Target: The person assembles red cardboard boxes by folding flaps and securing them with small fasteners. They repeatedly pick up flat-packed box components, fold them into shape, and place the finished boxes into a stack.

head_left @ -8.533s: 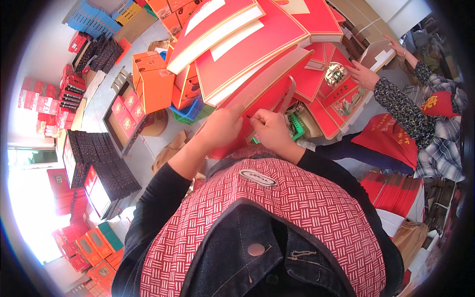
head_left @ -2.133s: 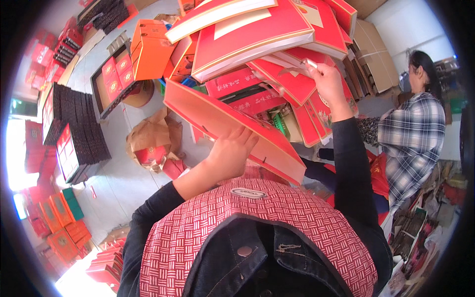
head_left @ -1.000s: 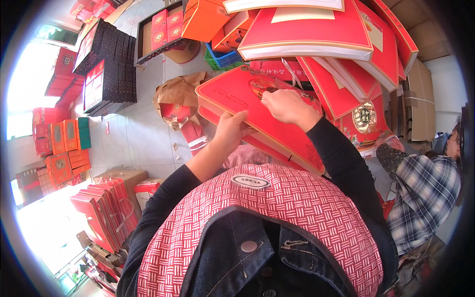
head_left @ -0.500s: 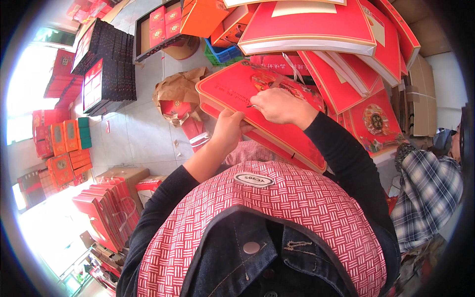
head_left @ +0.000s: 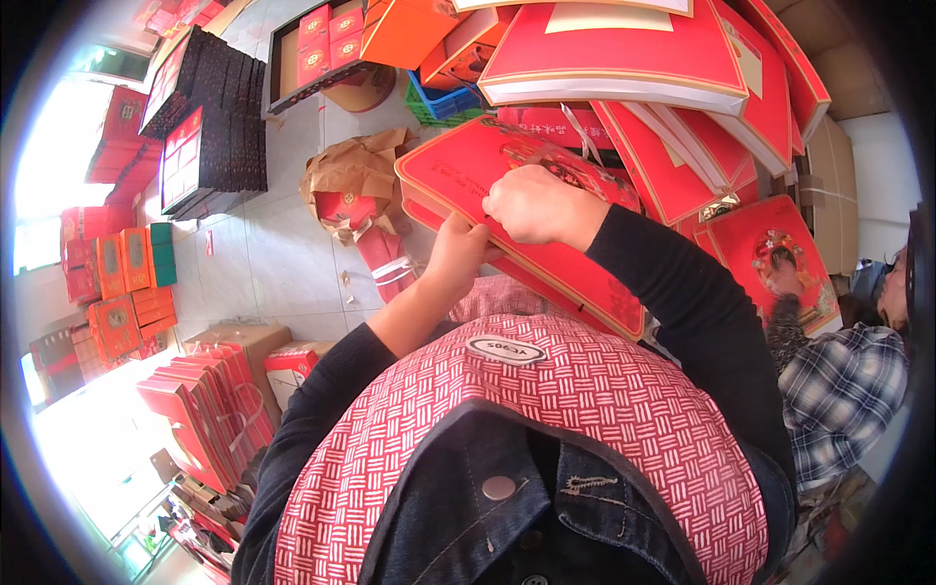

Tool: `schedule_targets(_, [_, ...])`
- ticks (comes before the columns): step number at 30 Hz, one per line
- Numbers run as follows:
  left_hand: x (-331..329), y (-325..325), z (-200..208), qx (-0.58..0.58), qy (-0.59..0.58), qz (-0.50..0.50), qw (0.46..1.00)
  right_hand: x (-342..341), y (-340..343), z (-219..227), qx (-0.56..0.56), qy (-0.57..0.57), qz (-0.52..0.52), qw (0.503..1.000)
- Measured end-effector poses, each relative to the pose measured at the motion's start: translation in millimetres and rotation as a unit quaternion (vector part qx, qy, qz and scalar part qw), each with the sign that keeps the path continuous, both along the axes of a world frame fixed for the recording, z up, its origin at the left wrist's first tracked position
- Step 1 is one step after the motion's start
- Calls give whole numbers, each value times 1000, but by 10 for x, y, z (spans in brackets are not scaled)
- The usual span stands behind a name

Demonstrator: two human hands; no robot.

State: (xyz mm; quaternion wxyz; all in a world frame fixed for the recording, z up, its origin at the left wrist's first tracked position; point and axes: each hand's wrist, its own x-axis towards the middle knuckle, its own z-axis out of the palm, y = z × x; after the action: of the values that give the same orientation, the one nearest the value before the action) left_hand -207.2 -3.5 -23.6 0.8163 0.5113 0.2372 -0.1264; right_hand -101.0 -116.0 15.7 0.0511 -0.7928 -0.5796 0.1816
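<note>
A flat red gift box (head_left: 448, 166) with gold edging and a flower-patterned panel lies tilted in front of me, its near side toward my apron. At its left near edge, my left hand (head_left: 456, 255) grips the side with the thumb on top. My right hand (head_left: 541, 207) is closed in a fist over the near edge of the lid, beside the left hand. Whatever its fingers hold is hidden beneath the knuckles.
Large red boxes (head_left: 614, 54) are stacked beyond the work. Crumpled brown paper (head_left: 356, 175) sits to the left on the tiled floor. Black trays (head_left: 219, 127) pile up further left. At right, a co-worker's hand (head_left: 785, 278) touches another red box (head_left: 746, 229).
My right hand has shifted slightly left along the box, and the small dark tip at its fingers no longer shows. At right, a co-worker's hand and red box have come into view.
</note>
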Motion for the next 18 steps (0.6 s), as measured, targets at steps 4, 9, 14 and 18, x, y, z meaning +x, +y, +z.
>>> schedule_targets(4, [-24,-21,-68,47,13,-12,999,-59,67,87,4,-29,22,999])
schedule_targets(9, [-24,-49,-55,70,40,-11,997,-112,156,106,3,-39,31,999])
schedule_targets(14, [-40,-50,-35,60,31,2,998,17,116,18,-53,66,-4,996])
schedule_targets(18, [-37,-57,-87,72,4,-9,997,26,99,-56,-63,77,-21,995])
